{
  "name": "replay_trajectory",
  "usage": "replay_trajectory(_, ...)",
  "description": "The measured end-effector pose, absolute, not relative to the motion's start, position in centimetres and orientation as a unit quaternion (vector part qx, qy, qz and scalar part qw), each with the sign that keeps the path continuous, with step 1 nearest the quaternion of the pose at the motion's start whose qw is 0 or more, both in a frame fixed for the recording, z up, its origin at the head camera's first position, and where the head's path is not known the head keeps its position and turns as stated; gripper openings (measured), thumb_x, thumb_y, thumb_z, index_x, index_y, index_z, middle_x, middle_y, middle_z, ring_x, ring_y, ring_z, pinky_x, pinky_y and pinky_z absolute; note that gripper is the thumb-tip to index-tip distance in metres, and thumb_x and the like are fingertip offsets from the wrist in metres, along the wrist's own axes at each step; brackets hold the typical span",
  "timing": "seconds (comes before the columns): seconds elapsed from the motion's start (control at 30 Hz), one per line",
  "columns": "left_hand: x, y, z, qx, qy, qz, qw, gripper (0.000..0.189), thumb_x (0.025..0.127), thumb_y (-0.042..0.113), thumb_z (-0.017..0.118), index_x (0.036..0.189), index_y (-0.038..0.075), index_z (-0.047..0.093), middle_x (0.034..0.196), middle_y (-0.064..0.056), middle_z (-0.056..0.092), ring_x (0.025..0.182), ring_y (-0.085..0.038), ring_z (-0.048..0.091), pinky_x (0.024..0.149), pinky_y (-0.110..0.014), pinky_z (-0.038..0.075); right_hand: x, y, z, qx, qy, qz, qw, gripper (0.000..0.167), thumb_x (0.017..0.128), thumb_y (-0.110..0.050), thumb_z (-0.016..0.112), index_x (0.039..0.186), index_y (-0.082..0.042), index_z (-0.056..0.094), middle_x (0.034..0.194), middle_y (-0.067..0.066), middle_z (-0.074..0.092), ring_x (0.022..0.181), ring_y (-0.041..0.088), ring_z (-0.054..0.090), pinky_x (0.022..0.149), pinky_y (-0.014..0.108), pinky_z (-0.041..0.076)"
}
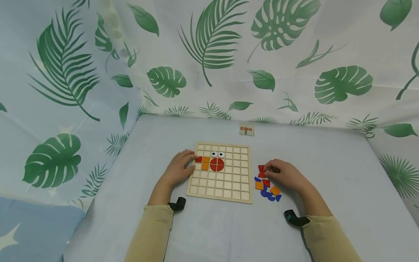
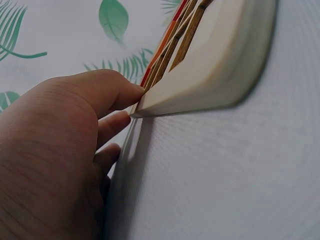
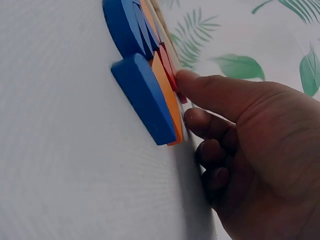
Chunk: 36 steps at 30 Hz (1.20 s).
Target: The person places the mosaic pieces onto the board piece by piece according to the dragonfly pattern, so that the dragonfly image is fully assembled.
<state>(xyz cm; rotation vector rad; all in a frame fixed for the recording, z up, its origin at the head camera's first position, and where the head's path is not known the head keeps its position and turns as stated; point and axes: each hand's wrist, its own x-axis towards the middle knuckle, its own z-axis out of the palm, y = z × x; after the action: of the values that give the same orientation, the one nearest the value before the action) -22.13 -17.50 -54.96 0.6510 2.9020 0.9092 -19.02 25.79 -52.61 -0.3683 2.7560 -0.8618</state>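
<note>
Wooden board (image 1: 228, 185) | left hand (image 1: 176, 168), nine o'clock, loosely spread, maybe to steady it | right hand (image 1: 284, 174), three o'clock, touching red piece (image 1: 261, 175); I can't tell if pinching

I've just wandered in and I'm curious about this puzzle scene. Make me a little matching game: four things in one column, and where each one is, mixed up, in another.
Things
1. Left hand
2. Right hand
3. Two eye pieces
4. Small patterned card

Places
A. Beyond the far edge of the grid board
B. At the loose red pieces beside the board
C. At the board's left edge
D. On the board, just above the red circle in the head view

Right pairs: 1-C, 2-B, 3-D, 4-A
</note>
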Motion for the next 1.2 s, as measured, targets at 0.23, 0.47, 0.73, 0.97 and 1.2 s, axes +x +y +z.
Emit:
replay_trajectory(0.23,-22.08,-17.54,-54.94,0.207,0.934,0.290,0.018,0.039,0.095,0.026,0.060,0.134,0.019,0.059,0.146,-0.002,0.049,0.146,-0.027,0.036,0.126,-0.048,0.019,-18.93,25.60,-52.66,-0.129,0.939,-0.299,0.106,0.018,0.090,-0.035,0.071,0.103,-0.023,0.067,0.089,-0.002,0.057,0.087,0.018,0.052,0.074,0.029,0.048)
replay_trajectory(0.47,-21.99,-17.52,-54.79,0.202,0.935,0.292,0.024,0.039,0.095,0.025,0.059,0.133,0.019,0.059,0.146,-0.002,0.049,0.147,-0.027,0.034,0.127,-0.047,0.018,-18.98,25.65,-52.60,-0.140,0.938,-0.301,0.103,0.021,0.090,-0.035,0.072,0.105,-0.022,0.067,0.089,-0.003,0.056,0.085,0.017,0.051,0.071,0.027,0.047)
replay_trajectory(0.73,-21.92,-17.43,-54.70,0.196,0.936,0.290,0.027,0.038,0.095,0.025,0.059,0.133,0.019,0.059,0.147,-0.002,0.049,0.147,-0.027,0.033,0.127,-0.045,0.017,-19.13,25.79,-52.74,-0.142,0.938,-0.296,0.108,0.026,0.090,-0.034,0.072,0.111,-0.020,0.066,0.091,-0.003,0.056,0.087,0.017,0.051,0.072,0.026,0.047)
replay_trajectory(0.97,-21.88,-17.43,-54.68,0.195,0.936,0.291,0.027,0.039,0.095,0.025,0.059,0.133,0.019,0.059,0.147,-0.002,0.049,0.148,-0.027,0.033,0.127,-0.046,0.017,-19.14,25.78,-52.84,-0.155,0.940,-0.286,0.099,0.023,0.090,-0.032,0.072,0.110,-0.021,0.066,0.091,-0.004,0.056,0.086,0.016,0.051,0.071,0.024,0.047)
replay_trajectory(1.2,-21.95,-17.43,-54.63,0.198,0.938,0.285,0.023,0.039,0.095,0.025,0.059,0.133,0.018,0.059,0.146,-0.002,0.049,0.147,-0.027,0.034,0.127,-0.047,0.018,-19.01,25.65,-52.51,-0.165,0.938,-0.292,0.081,0.021,0.089,-0.031,0.073,0.107,-0.022,0.067,0.089,-0.005,0.056,0.083,0.015,0.051,0.068,0.022,0.047)
